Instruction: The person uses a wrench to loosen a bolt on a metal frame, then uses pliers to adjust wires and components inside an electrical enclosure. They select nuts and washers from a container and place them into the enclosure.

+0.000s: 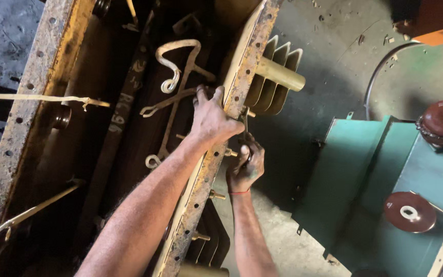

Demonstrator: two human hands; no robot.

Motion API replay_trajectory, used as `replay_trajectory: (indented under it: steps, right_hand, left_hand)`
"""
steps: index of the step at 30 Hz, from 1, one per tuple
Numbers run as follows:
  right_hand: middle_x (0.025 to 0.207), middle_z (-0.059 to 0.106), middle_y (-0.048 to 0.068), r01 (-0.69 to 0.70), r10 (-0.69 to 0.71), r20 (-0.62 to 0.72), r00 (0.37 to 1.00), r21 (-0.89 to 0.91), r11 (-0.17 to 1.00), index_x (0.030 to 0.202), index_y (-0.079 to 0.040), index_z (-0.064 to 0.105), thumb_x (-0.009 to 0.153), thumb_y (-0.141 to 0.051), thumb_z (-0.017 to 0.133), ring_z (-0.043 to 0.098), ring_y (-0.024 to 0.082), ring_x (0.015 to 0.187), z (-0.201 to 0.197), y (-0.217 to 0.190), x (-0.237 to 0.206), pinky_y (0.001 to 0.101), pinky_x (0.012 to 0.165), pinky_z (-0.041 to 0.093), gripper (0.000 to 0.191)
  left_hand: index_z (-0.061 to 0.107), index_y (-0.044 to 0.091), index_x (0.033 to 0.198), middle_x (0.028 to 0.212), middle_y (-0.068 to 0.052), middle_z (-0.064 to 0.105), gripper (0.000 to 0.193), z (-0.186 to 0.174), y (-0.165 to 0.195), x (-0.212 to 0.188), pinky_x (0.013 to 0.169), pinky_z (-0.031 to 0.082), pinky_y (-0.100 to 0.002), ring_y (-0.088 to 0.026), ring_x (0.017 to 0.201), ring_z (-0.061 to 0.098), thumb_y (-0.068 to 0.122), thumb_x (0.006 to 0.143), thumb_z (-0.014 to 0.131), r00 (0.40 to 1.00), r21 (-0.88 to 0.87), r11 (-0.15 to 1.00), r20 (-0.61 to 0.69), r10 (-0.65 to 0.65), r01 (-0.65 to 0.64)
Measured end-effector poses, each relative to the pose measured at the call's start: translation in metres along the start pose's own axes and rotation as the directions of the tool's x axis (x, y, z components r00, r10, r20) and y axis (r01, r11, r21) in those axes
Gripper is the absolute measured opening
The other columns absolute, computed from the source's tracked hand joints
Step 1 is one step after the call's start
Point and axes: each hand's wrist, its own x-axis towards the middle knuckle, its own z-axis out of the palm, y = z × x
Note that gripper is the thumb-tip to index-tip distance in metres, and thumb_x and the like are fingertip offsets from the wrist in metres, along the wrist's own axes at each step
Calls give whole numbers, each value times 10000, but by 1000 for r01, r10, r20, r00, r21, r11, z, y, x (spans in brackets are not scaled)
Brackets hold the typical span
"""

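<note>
I look down into a rusty yellow metal tank (24,110) with bolt holes along its flange. My left hand (210,122) reaches across the right rim (242,77), with its fingers curled over the edge into the tank. Just outside that rim, my right hand (244,168), with a red thread at the wrist, is closed on a dark wrench (245,125) held up against the flange. Bolts (216,195) stick out of the flange below it. Inside the tank lie bent pale metal straps and hooks (173,64).
Cooling fins (275,59) and a yellow pipe stub (283,74) stick out of the tank's right side. A green metal casing (355,169) with two brown round insulators (410,211) stands at right. Grey concrete floor lies between them. An orange object (439,36) sits at top right.
</note>
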Motion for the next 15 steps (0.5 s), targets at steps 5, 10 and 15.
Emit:
replay_trajectory:
  steps: [5,10,15]
  right_hand:
    - [975,688,181,-102,105,-12,994,173,980,1018,76,619,1124,-343,460,719,285,987,8,19,15,433,999,573,461]
    - [856,644,156,59,-61,3,998,238,970,875,35,600,1092,-309,437,691,258,857,11,24,51,463,1076,572,439]
    - [966,739,171,-65,72,122,990,-62,996,966,62,614,1060,-236,467,569,241,696,59,78,144,365,707,455,345]
  left_hand:
    - [324,73,1554,1557,-454,143,1044,-9,7,-6,1193,327,-588,-641,1415,274,269,627,763,999,-14,1000,40,-26,27]
    - [277,36,1537,1525,-495,51,1118,-10,1,1,1144,331,-584,-673,1365,241,250,575,804,998,-34,998,-44,49,-50]
    - [329,75,1547,1549,-467,93,1096,2,-13,-9,1130,347,-596,-664,1374,267,259,583,817,999,-75,997,42,-14,17]
